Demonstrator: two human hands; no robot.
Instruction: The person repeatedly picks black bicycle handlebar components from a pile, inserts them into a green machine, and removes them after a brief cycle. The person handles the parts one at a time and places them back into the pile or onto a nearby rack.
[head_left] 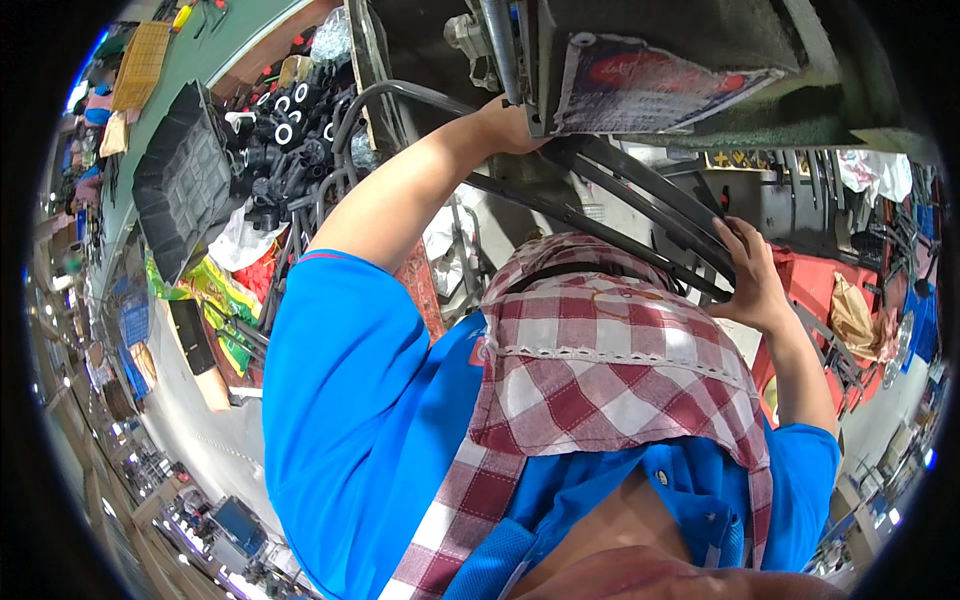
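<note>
Black metal frame (660, 217), its long bars slanting across the space between a worn machine (690, 85) and the wearer's checked apron (610, 370). Right hand (752, 270) spans the frame's near end, fingers on one side and thumb on the other, clamped on the bars; left hand (515, 127) reaches to the far end beneath the machine, its fingers hidden, so whether they grip cannot be told. Black fittings (285, 170) lie heaped at left, and a red bin (805, 275) stands at right.
</note>
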